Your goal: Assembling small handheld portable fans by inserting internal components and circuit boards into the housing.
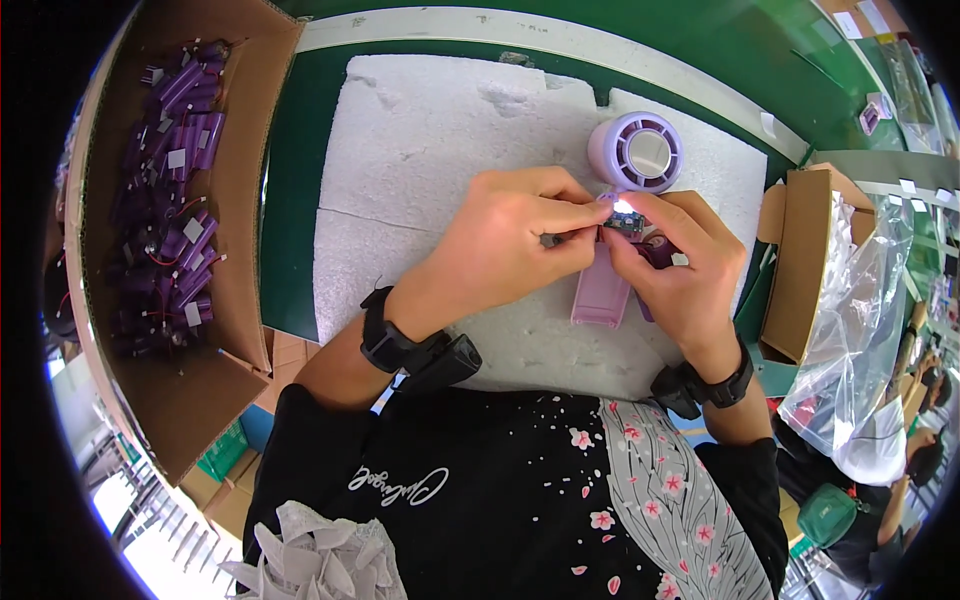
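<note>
1. Head view: both hands meet right of the middle of a white foam board (pixel 400 150), which lies on a green surface (pixel 297 220).
2. The left hand (pixel 522 232) has its fingers drawn tightly together at the left edge of a small circuit board (pixel 626 221). A dark piece (pixel 551 240) shows in the curl of those fingers; its kind is hidden. Whether the fingertips also grip the circuit board, I cannot tell.
3. The right hand (pixel 690 255) holds the circuit board from the right, thumb and index finger narrowed around it. A bright spot shines on the board's far part.
4. Just beyond the fingertips sits a pale purple round fan head (pixel 640 150), with spokes around a silvery disc.
5. Nearer the person, a pale purple handle shell (pixel 601 292) extends from under the hands. A darker purple part (pixel 658 250) shows beside the right thumb, partly covered.
6. Each wrist wears a black strap (pixel 385 335) carrying a dark device.
7. On the left stands an open cardboard box (pixel 235 130) of purple cylinders (pixel 190 255) with white tags and thin wires.
8. On the right, a smaller carton (pixel 797 265) holds white material, with a clear plastic bag (pixel 850 340) beside it.
</note>
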`<action>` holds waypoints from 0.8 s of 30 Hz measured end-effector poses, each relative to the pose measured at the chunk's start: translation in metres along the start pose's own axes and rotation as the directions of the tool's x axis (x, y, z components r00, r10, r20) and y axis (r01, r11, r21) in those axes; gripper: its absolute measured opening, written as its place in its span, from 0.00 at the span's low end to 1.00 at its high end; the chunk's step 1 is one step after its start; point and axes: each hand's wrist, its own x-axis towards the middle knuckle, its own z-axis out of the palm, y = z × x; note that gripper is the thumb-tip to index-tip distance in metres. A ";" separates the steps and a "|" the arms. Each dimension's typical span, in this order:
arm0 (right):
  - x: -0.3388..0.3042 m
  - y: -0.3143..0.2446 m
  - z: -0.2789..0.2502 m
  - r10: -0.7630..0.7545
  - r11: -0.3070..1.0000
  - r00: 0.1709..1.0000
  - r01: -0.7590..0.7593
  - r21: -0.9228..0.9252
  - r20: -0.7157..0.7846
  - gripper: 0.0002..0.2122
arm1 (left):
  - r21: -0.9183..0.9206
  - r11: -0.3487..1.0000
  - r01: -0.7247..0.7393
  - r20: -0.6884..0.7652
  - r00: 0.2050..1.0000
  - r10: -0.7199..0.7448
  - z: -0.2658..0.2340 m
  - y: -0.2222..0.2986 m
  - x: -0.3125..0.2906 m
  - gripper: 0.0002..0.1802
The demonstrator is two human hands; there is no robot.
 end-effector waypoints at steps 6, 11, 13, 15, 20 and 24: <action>0.000 -0.004 -0.003 0.092 0.995 0.995 -0.093 0.021 0.039 0.14 | -0.119 0.986 0.114 0.063 0.992 -0.108 -0.003 0.001 0.000 0.15; -0.005 -0.001 -0.005 0.126 0.992 0.990 -0.127 0.026 0.061 0.11 | -0.267 0.933 0.240 0.128 0.969 -0.213 -0.004 0.000 -0.001 0.17; -0.006 -0.002 -0.005 0.124 0.992 0.990 -0.124 0.006 0.070 0.10 | -0.284 0.912 0.296 0.180 0.951 -0.253 -0.005 0.004 0.001 0.18; -0.007 -0.004 -0.007 0.124 0.992 0.989 -0.121 -0.040 0.083 0.10 | -0.292 0.899 0.327 0.212 0.939 -0.272 -0.006 0.005 0.002 0.19; -0.006 -0.008 -0.010 0.108 0.993 0.988 -0.103 -0.051 0.109 0.09 | -0.330 0.885 0.329 0.264 0.932 -0.248 -0.005 0.005 0.003 0.22; -0.006 -0.005 -0.010 0.021 0.997 0.996 -0.014 -0.077 0.086 0.08 | -0.322 0.888 0.328 0.271 0.931 -0.245 -0.004 0.006 0.004 0.23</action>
